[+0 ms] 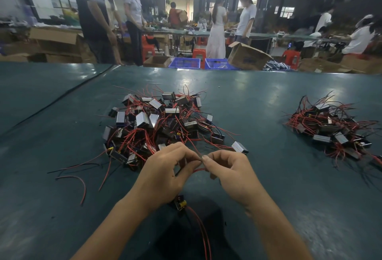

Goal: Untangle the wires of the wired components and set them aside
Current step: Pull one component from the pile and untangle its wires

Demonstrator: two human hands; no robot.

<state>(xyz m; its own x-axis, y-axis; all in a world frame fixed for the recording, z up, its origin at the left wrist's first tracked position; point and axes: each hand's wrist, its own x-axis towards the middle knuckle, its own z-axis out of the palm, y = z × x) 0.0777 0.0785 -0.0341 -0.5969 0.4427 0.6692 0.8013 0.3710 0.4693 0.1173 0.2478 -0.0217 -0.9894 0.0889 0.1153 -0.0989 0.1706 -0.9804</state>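
Note:
A big tangled heap of small metal-cased components (157, 121) with red and black wires lies on the green table (258, 102) just beyond my hands. My left hand (165, 175) and my right hand (231, 175) meet fingertip to fingertip in front of the heap, both pinching a thin red wire (199, 169). A component with a yellow part (179, 203) hangs or lies below my left wrist, its red wires trailing toward me. One silver component (239, 147) lies just beyond my right hand.
A second, smaller pile of wired components (330, 129) sits at the right. Loose red and black wires (80, 179) lie at the left. Beyond the table's far edge are cardboard boxes (246, 57), blue crates (185, 62), red stools and several standing people.

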